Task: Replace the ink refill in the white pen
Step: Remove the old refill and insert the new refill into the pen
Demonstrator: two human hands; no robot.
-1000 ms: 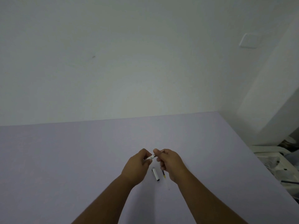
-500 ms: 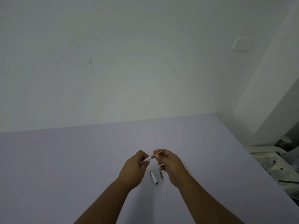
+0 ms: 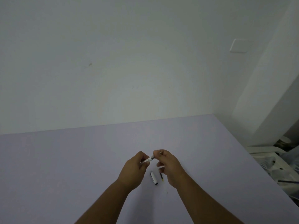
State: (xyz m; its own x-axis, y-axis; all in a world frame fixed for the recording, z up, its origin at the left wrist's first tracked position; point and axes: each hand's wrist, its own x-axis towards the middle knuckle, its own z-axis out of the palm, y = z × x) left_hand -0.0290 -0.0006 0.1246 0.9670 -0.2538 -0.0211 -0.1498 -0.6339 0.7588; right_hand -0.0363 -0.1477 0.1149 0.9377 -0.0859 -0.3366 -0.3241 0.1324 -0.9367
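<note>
I'm seeing the left hand (image 3: 132,171) gripping the slim white plastic pen barrel (image 3: 146,160) above the pale lilac worktop (image 3: 64,167), while the right hand (image 3: 168,165) is pinching its metal tip end. The white pen cap (image 3: 153,177) and thin dark refill (image 3: 161,177) are lying below, between both wrists.

The table (image 3: 80,159) had a matt, smooth, pale lilac surface with no gloss on it, like laminate or painted board. The white pen barrel (image 3: 146,160), pinched in the left hand (image 3: 132,172), looked like smooth plastic, with a shinier, metal-looking collar at its end near the right hand (image 3: 168,165). The white cap (image 3: 153,177) lying on the table looked like the same smooth plastic, faintly glossy. The thin refill (image 3: 162,177) beside it was too small to judge. The wall (image 3: 113,62) behind was matt plaster or paint.
</note>
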